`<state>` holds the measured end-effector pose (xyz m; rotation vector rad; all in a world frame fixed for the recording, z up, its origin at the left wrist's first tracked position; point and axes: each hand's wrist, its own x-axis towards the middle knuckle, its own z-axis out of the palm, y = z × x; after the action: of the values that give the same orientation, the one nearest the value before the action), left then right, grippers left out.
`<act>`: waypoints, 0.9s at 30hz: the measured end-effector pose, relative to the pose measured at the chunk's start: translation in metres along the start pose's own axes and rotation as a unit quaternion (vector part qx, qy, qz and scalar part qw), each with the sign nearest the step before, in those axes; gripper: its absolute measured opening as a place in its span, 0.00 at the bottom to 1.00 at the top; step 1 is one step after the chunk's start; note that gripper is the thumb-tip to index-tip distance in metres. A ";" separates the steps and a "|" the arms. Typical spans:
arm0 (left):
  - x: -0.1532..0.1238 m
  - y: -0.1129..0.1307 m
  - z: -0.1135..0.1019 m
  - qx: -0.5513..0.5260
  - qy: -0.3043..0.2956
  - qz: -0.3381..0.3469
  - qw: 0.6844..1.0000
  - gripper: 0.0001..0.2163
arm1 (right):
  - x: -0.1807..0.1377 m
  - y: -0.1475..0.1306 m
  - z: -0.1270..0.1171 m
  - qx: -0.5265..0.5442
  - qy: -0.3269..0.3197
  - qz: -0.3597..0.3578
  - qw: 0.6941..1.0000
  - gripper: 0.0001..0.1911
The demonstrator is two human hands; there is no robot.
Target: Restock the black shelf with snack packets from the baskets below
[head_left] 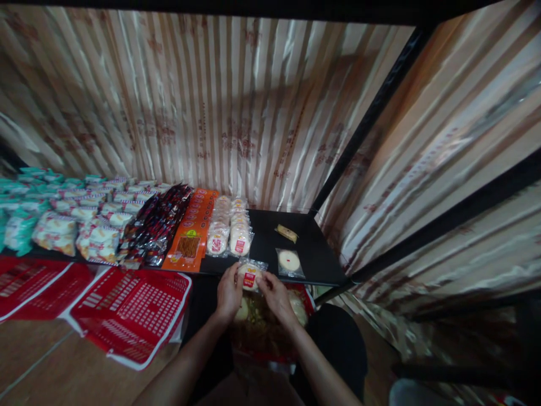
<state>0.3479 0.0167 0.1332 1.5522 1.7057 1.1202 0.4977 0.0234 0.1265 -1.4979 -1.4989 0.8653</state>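
Note:
Between both hands, at the shelf's front edge, is a round white cake in a clear wrapper (250, 274) with a red label facing up. My left hand (229, 293) pinches its left side, and my right hand (275, 297) grips its right side. Behind it on the shelf stand two rows of the same wrapped cakes (239, 237). To the right lie one more wrapped round cake (289, 261), showing a small red dot, and a small yellowish wrapped piece (286, 232). Below my hands a red-edged bag or basket (262, 332) holds more packets, partly hidden by my arms.
The black shelf (315, 242) has orange packets (188, 239), dark shiny packets (158, 225), white packets (99, 239) and teal packets (19, 228) along its left. Red baskets (143, 304) sit below on the floor. Black frame bars (372, 115) and striped sheeting (253, 113) enclose the back and right.

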 end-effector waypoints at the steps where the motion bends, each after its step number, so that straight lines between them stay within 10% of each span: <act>1: 0.006 0.001 0.000 0.006 0.008 0.006 1.000 0.17 | 0.007 -0.001 0.002 0.000 0.002 0.000 1.000 0.20; 10: 0.049 -0.004 0.004 0.029 0.050 0.017 0.998 0.18 | 0.056 -0.008 0.017 -0.022 0.002 0.006 1.000 0.16; 27: 0.045 -0.029 0.022 0.124 0.051 0.102 0.986 0.21 | 0.082 -0.022 0.030 -0.095 0.009 0.043 0.995 0.10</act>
<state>0.3447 0.0656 0.1035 1.8885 1.8443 1.1388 0.4651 0.1065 0.1402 -1.7148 -1.5474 0.7734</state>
